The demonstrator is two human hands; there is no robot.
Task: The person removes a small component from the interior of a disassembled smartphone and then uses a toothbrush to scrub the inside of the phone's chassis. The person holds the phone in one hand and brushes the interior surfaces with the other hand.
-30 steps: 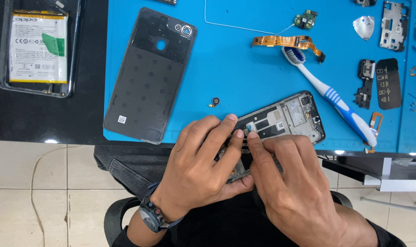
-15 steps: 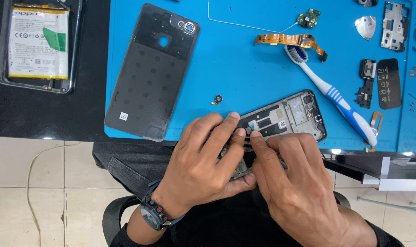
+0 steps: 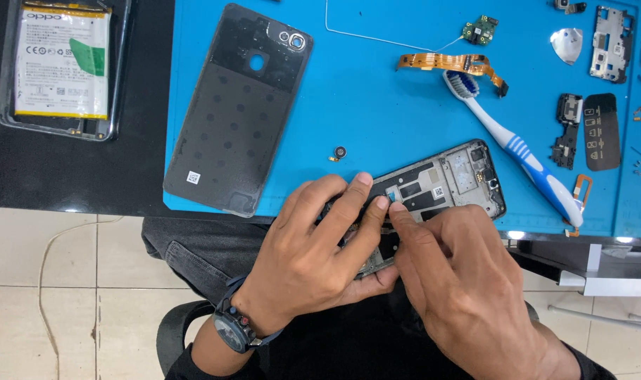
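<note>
Both hands are on the opened phone frame (image 3: pixel 433 193), which overhangs the near edge of the blue mat (image 3: pixel 376 98). The left hand (image 3: pixel 313 260) cradles the frame's lower end, fingers wrapped and clamped on its edge from beneath and above. The right hand (image 3: pixel 461 281) pinches thumb and forefinger together on something tiny inside the frame; what exactly, I cannot tell. To do this well, I'd judge: steady grip with the left, light pull with the right, low angle, no twisting. Just beyond the frame on the mat lies a small round part (image 3: pixel 339 152); left of the frame rests the dark back cover (image 3: pixel 239 105); right of it, a blue-and-white toothbrush (image 3: pixel 517 148).
</note>
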